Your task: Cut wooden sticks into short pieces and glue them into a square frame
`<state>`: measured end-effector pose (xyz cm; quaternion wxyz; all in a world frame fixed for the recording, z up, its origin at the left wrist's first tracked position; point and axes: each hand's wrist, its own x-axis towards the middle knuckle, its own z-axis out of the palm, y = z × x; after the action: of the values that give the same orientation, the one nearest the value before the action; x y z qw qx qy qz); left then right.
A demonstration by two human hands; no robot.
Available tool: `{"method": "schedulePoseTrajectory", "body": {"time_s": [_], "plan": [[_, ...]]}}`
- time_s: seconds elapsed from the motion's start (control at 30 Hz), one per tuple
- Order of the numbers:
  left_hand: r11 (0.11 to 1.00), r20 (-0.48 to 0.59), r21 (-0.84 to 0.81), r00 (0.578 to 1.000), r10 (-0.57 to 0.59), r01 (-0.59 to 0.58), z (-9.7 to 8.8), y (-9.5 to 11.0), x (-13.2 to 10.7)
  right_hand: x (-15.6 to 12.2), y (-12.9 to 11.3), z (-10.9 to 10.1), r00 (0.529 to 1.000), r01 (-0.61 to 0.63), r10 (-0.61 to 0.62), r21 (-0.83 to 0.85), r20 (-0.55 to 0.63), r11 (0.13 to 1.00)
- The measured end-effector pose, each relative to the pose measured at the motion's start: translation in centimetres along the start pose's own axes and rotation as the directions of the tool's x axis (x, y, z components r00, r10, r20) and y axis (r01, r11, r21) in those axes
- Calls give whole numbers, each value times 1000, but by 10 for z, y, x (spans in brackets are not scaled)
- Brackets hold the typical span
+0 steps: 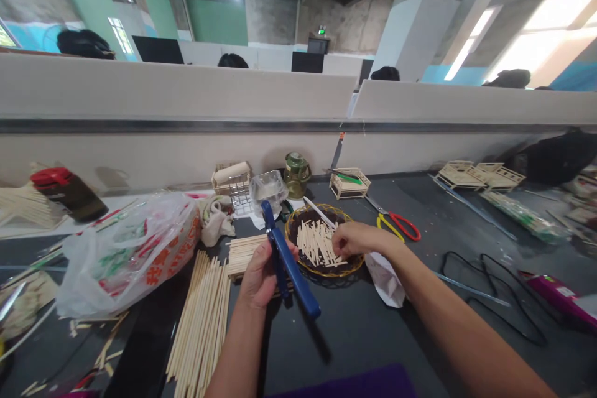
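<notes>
My left hand (259, 273) is wrapped round a blue two-handled tool (298, 277) that looks like a hand cutter, its handles spread apart. Beneath and behind it lies a stack of cut wooden sticks (245, 252). My right hand (352, 241) reaches into a round woven basket (321, 271) with a yellow rim, fingers closed down at the right of many short wooden sticks (314, 242). What the fingertips hold is hidden. A white stick-like tool (319, 211) leans over the basket's rim. Long thin wooden sticks (200, 323) lie beside my left forearm.
A plastic bag (135, 255) and a red-capped bottle (68, 193) stand left. Behind the basket are a green jar (296, 175) and a small wooden frame (349, 183). Right lie red-and-yellow scissors (396, 225), crumpled paper (386, 280) and a black cable (494, 292). A partition (186, 90) closes the back.
</notes>
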<state>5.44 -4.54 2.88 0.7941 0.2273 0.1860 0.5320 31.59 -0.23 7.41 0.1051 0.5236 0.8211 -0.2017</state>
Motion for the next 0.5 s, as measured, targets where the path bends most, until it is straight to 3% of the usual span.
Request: {"method": "schedulePoseTrajectory", "body": {"time_s": [0.27,0.5], "plan": [[999,-8,39,1000,-4,4,0,-2,-1,-1,9,23,990,-9,14,35,-138,999],[1000,-15,16,1000,-14,15,-3,-1,1,1,16,17,970,64,15,312,-242,948]]}}
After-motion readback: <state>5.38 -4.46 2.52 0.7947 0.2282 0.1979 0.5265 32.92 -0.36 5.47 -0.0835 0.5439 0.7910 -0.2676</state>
